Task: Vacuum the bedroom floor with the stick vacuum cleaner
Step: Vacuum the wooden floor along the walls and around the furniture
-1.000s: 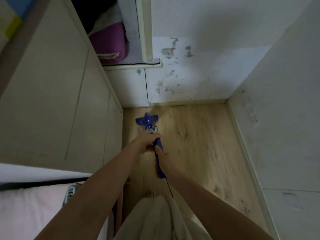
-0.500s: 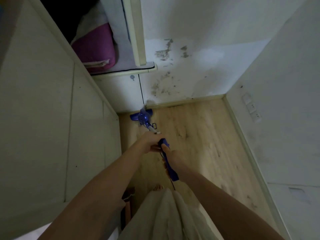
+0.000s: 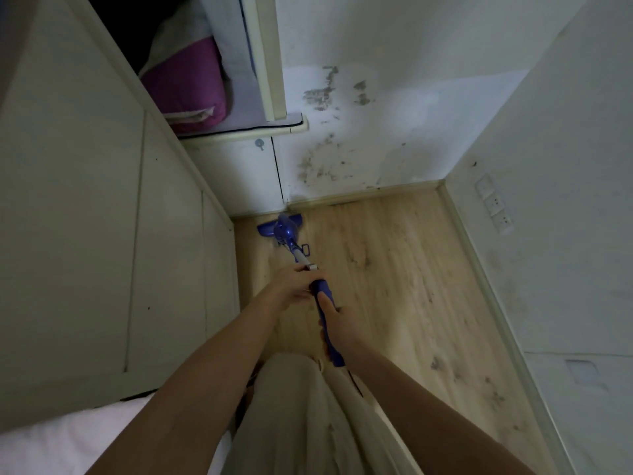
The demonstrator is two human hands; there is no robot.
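A blue stick vacuum cleaner [image 3: 289, 234] stands tilted on the light wooden floor [image 3: 394, 269]. Its floor head [image 3: 279, 225] sits in the far left corner, against the skirting and the wardrobe base. My left hand [image 3: 291, 284] grips the shaft just above the blue handle. My right hand [image 3: 337, 325] grips the blue handle lower down, thumb on top. A thin dark cord hangs from the handle's end.
A tall pale wardrobe [image 3: 102, 200] lines the left side; an open compartment holds a purple bedding bundle [image 3: 186, 84]. A stained white wall [image 3: 359, 132] closes the far end. The right wall carries sockets [image 3: 493, 207]. A white bed edge [image 3: 68, 440] lies bottom left.
The vacuum head slid forward from mid-floor into the far left corner by the skirting. Both arms stretched forward with it; both grips stayed the same.
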